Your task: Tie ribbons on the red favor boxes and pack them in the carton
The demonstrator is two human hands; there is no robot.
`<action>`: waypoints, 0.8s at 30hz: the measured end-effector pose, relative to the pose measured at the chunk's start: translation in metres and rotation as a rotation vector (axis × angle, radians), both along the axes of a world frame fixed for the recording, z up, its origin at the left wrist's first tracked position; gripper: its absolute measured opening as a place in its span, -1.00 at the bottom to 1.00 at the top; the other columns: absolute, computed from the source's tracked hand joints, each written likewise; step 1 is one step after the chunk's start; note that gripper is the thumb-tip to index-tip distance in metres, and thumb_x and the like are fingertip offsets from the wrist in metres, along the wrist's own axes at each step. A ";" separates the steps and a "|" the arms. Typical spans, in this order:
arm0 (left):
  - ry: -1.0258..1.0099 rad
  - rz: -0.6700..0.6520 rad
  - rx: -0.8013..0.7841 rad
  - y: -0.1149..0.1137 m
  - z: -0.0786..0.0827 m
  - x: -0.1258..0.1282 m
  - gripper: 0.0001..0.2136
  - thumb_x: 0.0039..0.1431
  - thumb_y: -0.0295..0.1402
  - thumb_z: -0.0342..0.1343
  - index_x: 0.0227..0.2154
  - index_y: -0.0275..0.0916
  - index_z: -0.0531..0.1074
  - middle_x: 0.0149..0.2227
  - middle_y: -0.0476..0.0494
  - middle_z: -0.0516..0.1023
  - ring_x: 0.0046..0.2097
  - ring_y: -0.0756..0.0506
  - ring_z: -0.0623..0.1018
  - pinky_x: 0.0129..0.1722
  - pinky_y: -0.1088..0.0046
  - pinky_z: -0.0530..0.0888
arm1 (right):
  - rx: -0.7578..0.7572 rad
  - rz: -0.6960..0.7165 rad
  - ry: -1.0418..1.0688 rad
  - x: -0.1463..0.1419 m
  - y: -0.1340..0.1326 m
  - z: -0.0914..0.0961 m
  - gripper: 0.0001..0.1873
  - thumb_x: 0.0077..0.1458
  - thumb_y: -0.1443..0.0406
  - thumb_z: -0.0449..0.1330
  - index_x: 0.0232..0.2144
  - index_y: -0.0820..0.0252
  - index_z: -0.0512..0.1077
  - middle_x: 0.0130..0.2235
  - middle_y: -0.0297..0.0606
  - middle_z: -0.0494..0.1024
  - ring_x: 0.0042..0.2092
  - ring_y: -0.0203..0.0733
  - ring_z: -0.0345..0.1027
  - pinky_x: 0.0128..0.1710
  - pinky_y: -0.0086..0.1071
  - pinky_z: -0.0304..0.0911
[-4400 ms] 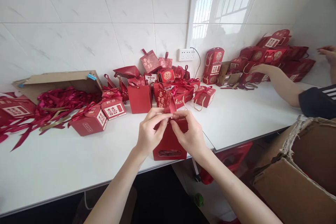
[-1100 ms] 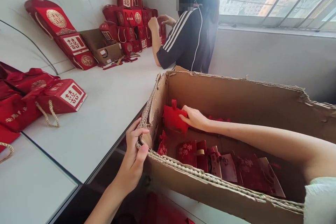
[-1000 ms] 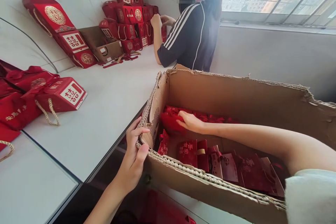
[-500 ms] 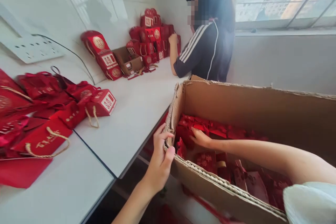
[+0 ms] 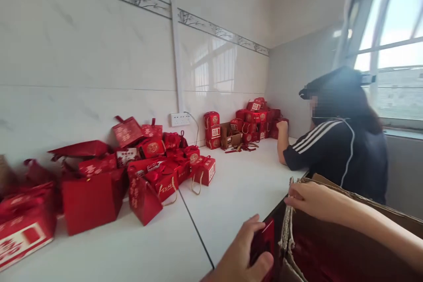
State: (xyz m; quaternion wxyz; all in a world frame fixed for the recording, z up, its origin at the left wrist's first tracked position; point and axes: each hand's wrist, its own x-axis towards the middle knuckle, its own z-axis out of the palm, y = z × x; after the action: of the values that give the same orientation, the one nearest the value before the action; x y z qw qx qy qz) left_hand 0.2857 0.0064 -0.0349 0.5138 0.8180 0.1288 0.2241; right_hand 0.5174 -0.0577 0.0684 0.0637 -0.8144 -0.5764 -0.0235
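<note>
My left hand (image 5: 246, 251) is low in the middle, its fingers and thumb curled around a red gift box (image 5: 268, 234) of which only part shows. This red piece is between the white table's edge and the cardboard carton (image 5: 287, 229). My right hand (image 5: 306, 198) grips the carton's upper rim near its left corner, fingers bent over the edge and forearm crossing above the opening. Inside the carton, dark red contents (image 5: 313, 257) show, too shaded and blurred to tell apart.
Red gift boxes and bags (image 5: 155, 172) with rope handles crowd the white table (image 5: 238, 202) on the left. More red boxes (image 5: 253, 119) are stacked by the far wall, beside a small brown box (image 5: 230, 139). Another person (image 5: 343, 150) leans there at the table. A wall socket (image 5: 180, 119) has a cable.
My right hand has come up out of the carton to its rim. My left hand has left the rim and is around a red gift box. The view has turned left and upward.
</note>
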 end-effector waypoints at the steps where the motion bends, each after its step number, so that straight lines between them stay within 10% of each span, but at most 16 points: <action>1: 0.063 0.032 0.030 0.003 0.009 -0.017 -0.54 0.18 -0.17 -0.02 0.12 -0.21 0.22 0.32 -0.25 0.02 0.32 -0.23 0.05 0.28 0.11 0.06 | 0.001 0.052 0.019 -0.017 0.010 0.012 -0.72 0.05 0.10 0.08 -0.38 0.15 0.49 -0.33 -0.15 0.60 -0.27 0.01 0.49 -0.28 -0.25 0.28; 6: 0.190 0.291 0.259 0.033 0.026 -0.114 -0.78 0.14 -0.33 0.02 -0.16 -0.16 0.43 0.19 -0.23 0.28 0.24 -0.21 0.25 0.21 0.09 0.21 | -0.121 0.353 0.059 -0.115 0.059 0.026 -0.64 0.11 0.10 0.05 -0.17 0.17 0.46 -0.19 -0.11 0.58 -0.15 0.02 0.44 -0.19 -0.24 0.24; 13: 0.018 0.830 0.498 0.087 -0.011 -0.235 -0.82 0.18 -0.34 -0.08 -0.35 -0.19 0.43 -0.21 -0.17 0.50 -0.10 -0.14 0.50 -0.16 0.28 0.50 | -0.199 0.506 0.023 -0.207 0.125 0.005 -0.68 0.04 0.13 0.17 -0.20 0.18 0.49 -0.20 -0.06 0.56 -0.14 0.07 0.43 -0.28 -0.27 0.26; 24: -0.037 0.683 0.817 0.081 -0.008 -0.244 -0.80 0.14 -0.54 -0.12 -0.40 -0.18 0.37 -0.37 -0.07 0.50 -0.28 -0.08 0.49 -0.28 0.39 0.46 | 0.074 0.201 0.117 -0.150 0.224 -0.013 -0.55 0.11 0.18 0.19 0.01 0.24 0.29 0.06 -0.10 0.33 0.03 -0.02 0.28 -0.01 -0.03 0.23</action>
State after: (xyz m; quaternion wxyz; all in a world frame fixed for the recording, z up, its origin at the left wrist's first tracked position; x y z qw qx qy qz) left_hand 0.0413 0.0874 -0.0426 0.0533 0.8589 0.2811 0.4248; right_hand 0.3671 0.1665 0.0550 0.1292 -0.7495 -0.6492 0.0095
